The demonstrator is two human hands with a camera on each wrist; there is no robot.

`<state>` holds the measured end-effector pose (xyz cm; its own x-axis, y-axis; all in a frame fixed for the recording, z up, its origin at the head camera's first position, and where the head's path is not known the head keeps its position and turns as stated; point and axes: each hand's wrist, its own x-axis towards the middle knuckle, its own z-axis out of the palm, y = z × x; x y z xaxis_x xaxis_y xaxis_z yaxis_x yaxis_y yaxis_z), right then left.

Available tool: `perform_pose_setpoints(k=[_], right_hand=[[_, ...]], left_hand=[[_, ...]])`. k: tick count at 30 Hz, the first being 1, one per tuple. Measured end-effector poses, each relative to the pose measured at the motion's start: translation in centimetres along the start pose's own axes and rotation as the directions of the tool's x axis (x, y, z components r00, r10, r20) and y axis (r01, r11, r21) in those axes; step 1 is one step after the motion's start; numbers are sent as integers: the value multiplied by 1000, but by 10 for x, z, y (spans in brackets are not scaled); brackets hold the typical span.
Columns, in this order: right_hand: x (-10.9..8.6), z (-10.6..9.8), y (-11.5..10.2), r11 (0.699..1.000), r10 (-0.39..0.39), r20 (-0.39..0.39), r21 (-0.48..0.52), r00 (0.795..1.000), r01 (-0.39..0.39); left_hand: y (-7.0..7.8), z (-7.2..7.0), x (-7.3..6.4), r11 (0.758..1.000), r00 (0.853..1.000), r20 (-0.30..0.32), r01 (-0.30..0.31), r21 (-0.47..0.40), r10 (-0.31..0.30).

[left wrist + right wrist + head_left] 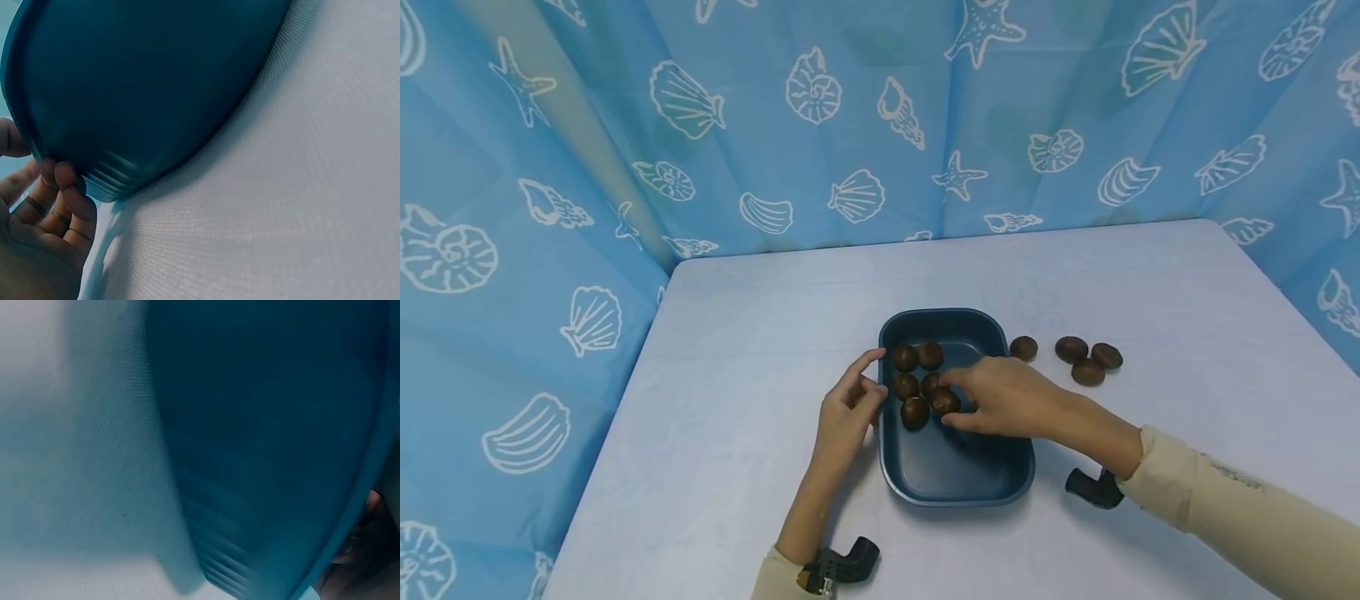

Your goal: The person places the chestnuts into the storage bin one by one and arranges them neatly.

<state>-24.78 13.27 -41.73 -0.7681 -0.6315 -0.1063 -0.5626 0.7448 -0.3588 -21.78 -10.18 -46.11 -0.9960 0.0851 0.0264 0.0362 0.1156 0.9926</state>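
Observation:
A dark blue rectangular tray [958, 492] with rounded corners sits on the table, several brown chestnuts [915, 412] grouped in its left half. My left hand [842, 417] holds the tray's left rim, thumb and index fingertips at its edge; in the left wrist view, curled fingers [78, 209] press against the outer wall. Reaching in over the right rim, my right hand [1003, 396] has thumb and index finger around one chestnut [945, 401] beside the others. The right wrist view is mostly filled by the tray's outer wall [262, 437], which hides that grip.
Right of the tray, one chestnut [1023, 347] lies close to the rim. A cluster of 3 more chestnuts [1087, 372] rests farther right on the white tablecloth [760, 350]. A blue curtain [880, 125] with shell prints hangs behind and left of the table.

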Motion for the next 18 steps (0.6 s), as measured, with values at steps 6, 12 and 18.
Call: perform_pose_setpoints(k=[6, 12, 18], right_hand=[[6, 8, 0, 999, -45, -14, 5, 999, 45], [9, 13, -3, 999, -50, -11, 12, 999, 50], [11, 18, -4, 998, -62, -16, -34, 998, 61]], left_hand=[[-22, 0, 6, 1000, 1000, -12, -7, -2, 7], [-25, 0, 6, 999, 999, -10, -35, -3, 35], [-26, 0, 6, 999, 999, -11, -38, 0, 38]])
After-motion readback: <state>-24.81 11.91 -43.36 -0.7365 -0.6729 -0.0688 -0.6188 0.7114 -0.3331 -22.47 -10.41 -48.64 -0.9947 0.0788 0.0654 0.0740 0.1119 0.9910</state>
